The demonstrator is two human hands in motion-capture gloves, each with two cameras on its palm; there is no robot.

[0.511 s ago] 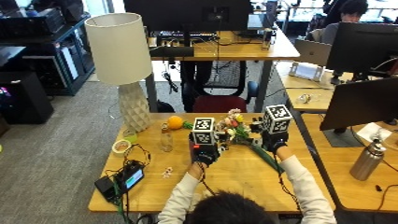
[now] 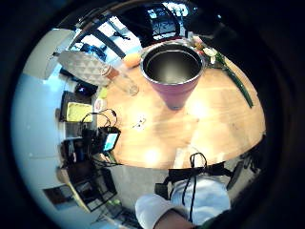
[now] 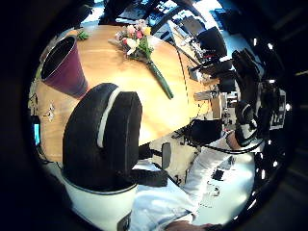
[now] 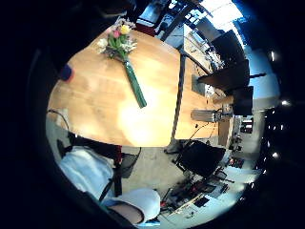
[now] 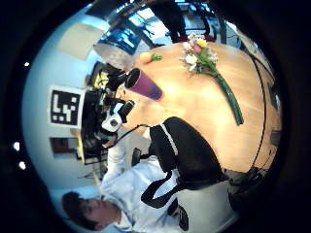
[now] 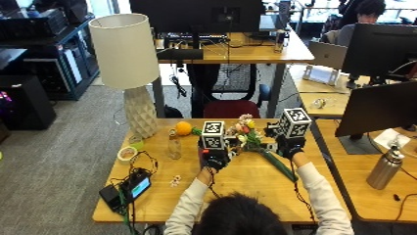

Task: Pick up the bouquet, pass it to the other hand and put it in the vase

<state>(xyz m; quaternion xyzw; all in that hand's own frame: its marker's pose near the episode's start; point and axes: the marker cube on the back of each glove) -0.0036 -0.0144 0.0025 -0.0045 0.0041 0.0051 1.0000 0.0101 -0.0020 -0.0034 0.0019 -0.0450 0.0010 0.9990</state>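
Flowers lie flat beside the purple metal cup vase (image 2: 173,71), nearer the right hand (image 6: 289,145).
The bouquet of pink and yellow flowers (image 6: 246,135) points its long green stem (image 6: 279,165) toward the person; left hand (image 6: 214,158) over the vase; whether either hand's fingers are apart or together, I cannot tell.

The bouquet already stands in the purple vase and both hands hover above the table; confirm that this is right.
Not right. The bouquet lies flat on the wooden table, flowers at one end and green stem stretched out, apart from the purple vase, whose inside the left little finger side palm view shows empty. The right thumb side palm view shows the same. Both hands do hover above the table: left hand, right hand.
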